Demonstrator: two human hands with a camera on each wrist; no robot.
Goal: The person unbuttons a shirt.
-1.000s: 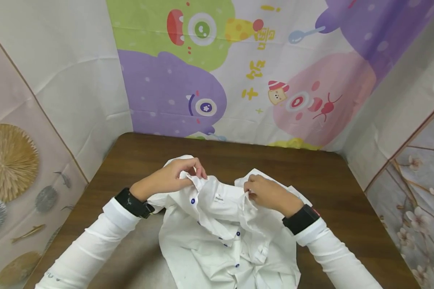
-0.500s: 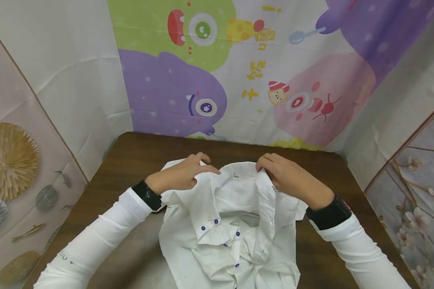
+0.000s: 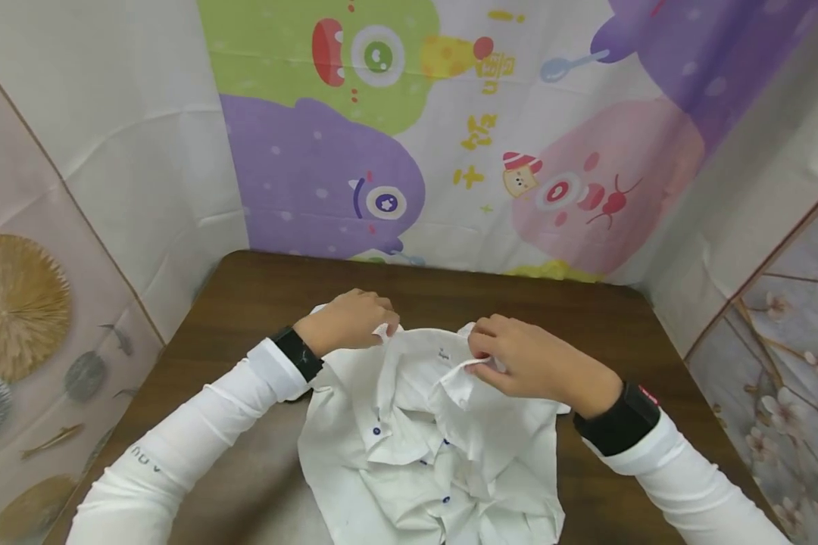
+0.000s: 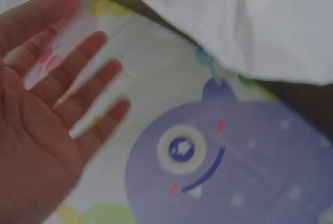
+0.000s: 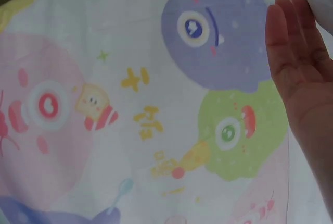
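A white shirt (image 3: 354,454) with small blue buttons and a printed neck label lies with its collar toward the table's far side. My left hand (image 3: 354,322) is at the left part of the collar, white cloth showing at its fingertips. In the left wrist view, the thumb and index finger of this hand (image 4: 41,104) come together by the cloth, while the other fingers stretch out, blurred. My right hand (image 3: 525,359) pinches the collar's right edge, folding it up. The right wrist view shows this hand (image 5: 307,67) with its fingertips beside white cloth.
The shirt rests on a dark brown wooden table (image 3: 273,280). Behind it hangs a curtain (image 3: 443,166) printed with cartoon monsters. Pale patterned panels (image 3: 129,136) enclose both sides. Both wrists carry black bands (image 3: 298,353) over white sleeves.
My left fingers, spread half a second ago, have drawn in at the collar. My right hand has lowered slightly and turned the right collar edge over. The collar opening has narrowed.
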